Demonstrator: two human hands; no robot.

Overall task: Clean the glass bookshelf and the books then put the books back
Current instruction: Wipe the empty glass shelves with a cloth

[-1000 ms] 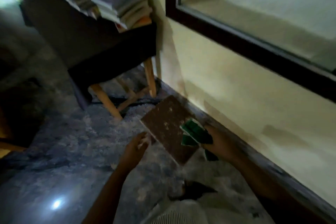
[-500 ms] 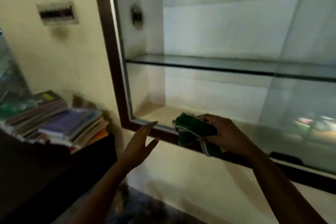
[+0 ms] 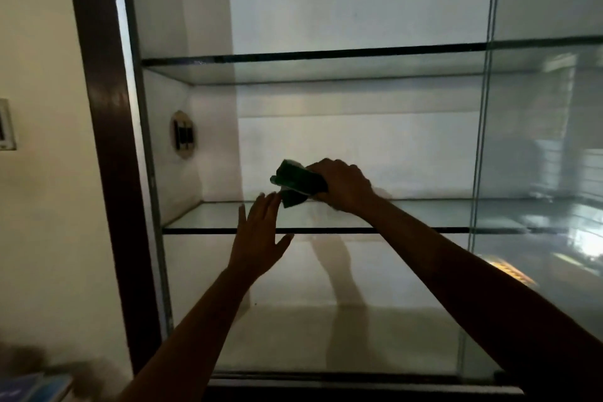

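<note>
Two bare hands reach into an empty glass bookshelf (image 3: 104,140) set in a dark wooden frame. The right hand (image 3: 342,184) has its fingers curled round a bunched green cloth (image 3: 295,181), held at the middle glass shelf (image 3: 408,215), with the cloth's lower corner seeming to touch the glass. The left hand (image 3: 259,238) is flat, fingers straight and close together and thumb out, in front of that shelf's front edge; whether it touches the edge cannot be told. An upper glass shelf (image 3: 326,65) and the cabinet floor hold nothing. A sliding glass door (image 3: 538,173) stands at the right. Only a blurred corner of the books (image 3: 29,385) shows at the bottom left, outside the case. By the look of it, the task is in its early half: the shelves are emptied and wiping appears to be starting, while cleaning and returning the books remain. Half a second earlier both hands were lower, by the bottom frame, and the book stack was in plain view; the cloth has since risen to the middle shelf.
</note>
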